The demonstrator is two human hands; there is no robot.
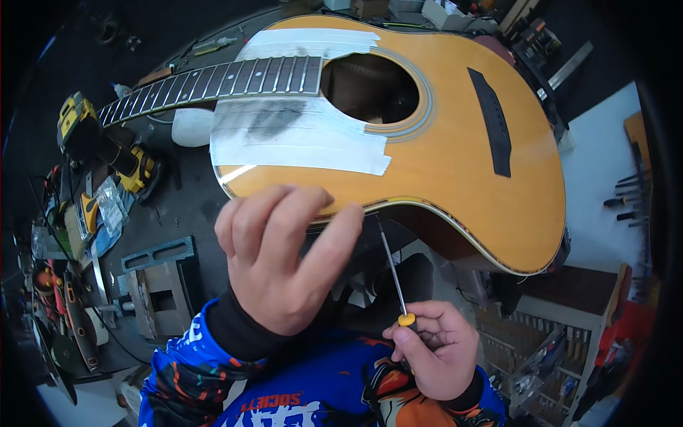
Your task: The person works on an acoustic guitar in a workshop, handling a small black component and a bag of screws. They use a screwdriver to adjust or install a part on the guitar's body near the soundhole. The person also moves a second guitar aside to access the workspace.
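Note:
An acoustic guitar (pixel 455 167) with an orange-yellow top lies face up on the bench, its neck toward the left. White masking tape (pixel 299 153) covers the top on both sides of the fretboard (pixel 263 76), with a dark smudge on the near strips. Over the guitar's near edge, my left hand (pixel 284 260) has bent fingers spread apart and nothing visible in them. Lower right, my right hand (pixel 437 349) is closed around the yellow and black handle of a slim screwdriver (pixel 393 269). Its shaft points up toward the guitar's waist, the tip close beside the edge binding.
A yellow and black cordless power tool (pixel 135 167) stands left of the guitar. Nearer lies a metal vise (pixel 160 292), with pliers, a cutter and other hand tools at far left. At right are a tool rack (pixel 541 341) and several tools on a white wall panel (pixel 605 171).

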